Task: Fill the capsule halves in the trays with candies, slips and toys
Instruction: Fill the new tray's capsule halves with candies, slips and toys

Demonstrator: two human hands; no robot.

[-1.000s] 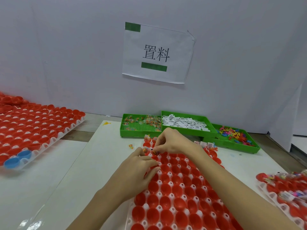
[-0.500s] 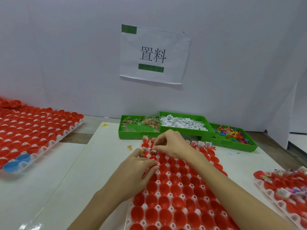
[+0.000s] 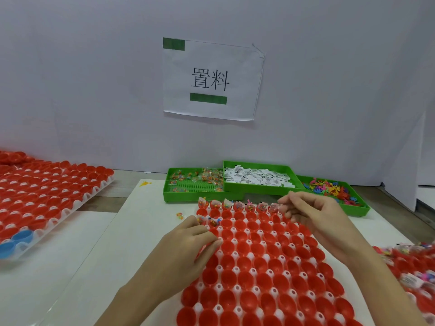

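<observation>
Left hand (image 3: 188,241) rests at the near-left edge of the centre tray (image 3: 259,278), fingers curled; what it pinches, if anything, cannot be told. Right hand (image 3: 313,215) hovers over the tray's far right corner, fingers loosely bent, apparently released. Far row of capsule halves (image 3: 237,205) filled; two more filled in the second row by the left hand; the rest bare red. Green bins beyond: candies (image 3: 195,180), slips (image 3: 256,178), toys (image 3: 329,188). One candy (image 3: 179,215) lies loose on the surface (image 3: 141,231).

Risks: light packets perch high and may tip out if a sleeve or wrist brushes them; a cup may be skipped along the row.
</observation>
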